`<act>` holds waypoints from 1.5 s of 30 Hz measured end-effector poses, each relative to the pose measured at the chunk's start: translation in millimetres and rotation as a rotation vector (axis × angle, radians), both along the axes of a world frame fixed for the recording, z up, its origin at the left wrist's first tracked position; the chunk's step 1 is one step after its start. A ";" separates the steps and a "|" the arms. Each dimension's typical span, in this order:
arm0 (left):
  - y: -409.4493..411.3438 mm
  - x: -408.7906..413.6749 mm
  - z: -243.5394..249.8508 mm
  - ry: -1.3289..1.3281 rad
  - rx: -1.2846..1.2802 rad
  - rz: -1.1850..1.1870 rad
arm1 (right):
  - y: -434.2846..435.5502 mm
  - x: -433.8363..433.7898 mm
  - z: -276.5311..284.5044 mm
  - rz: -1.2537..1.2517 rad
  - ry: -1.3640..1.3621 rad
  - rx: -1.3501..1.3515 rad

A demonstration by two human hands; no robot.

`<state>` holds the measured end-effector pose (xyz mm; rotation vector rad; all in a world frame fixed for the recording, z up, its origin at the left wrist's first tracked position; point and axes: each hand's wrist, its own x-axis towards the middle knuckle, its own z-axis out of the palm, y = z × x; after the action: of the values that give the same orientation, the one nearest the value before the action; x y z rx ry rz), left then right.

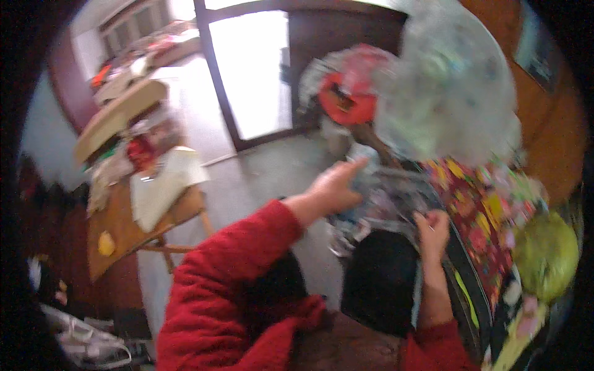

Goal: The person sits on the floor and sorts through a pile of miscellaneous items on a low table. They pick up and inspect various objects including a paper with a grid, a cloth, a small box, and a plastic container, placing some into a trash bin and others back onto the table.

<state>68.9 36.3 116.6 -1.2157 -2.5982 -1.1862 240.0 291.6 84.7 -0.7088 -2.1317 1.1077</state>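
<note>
My left hand (336,188), in a red sleeve, reaches forward over a clear plastic bag (387,197) with small pale and dark things in it; the blur hides whether it grips the film. My right hand (434,225) is at the near right edge of this bag, its thumb and fingers pinched together on the edge. Below the bag my dark-clad knee (380,278) shows. A large translucent bag (450,88) with greenish contents bulges beyond my hands. To its left lies a bright red thing (348,99) with pink and clear plastic about it.
Floral cloth (473,218) and a yellow-green bag (545,255) lie at the right. A wooden table (116,222) with a white sheet and a yellow thing stands at the left. Behind is a bright glazed door (255,79). White straps or bags (93,334) lie lower left.
</note>
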 end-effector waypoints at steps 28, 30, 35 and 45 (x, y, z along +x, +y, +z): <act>-13.5 8.6 24.2 -0.212 0.000 0.045 | 14.0 0.6 -22.2 0.154 0.225 -0.148; -14.0 8.6 25.4 -0.227 0.004 0.043 | 15.2 1.4 -23.5 0.164 0.231 -0.152; -14.7 6.8 22.6 -0.211 0.014 0.058 | 14.4 2.1 -23.9 0.172 0.249 -0.144; -19.0 5.2 26.7 -0.206 0.042 0.064 | 21.7 3.3 -27.8 0.141 0.257 -0.163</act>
<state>74.1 17.3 143.3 -1.0454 -2.7155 -1.4142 243.3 313.4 56.9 -0.4641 -1.9113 1.3814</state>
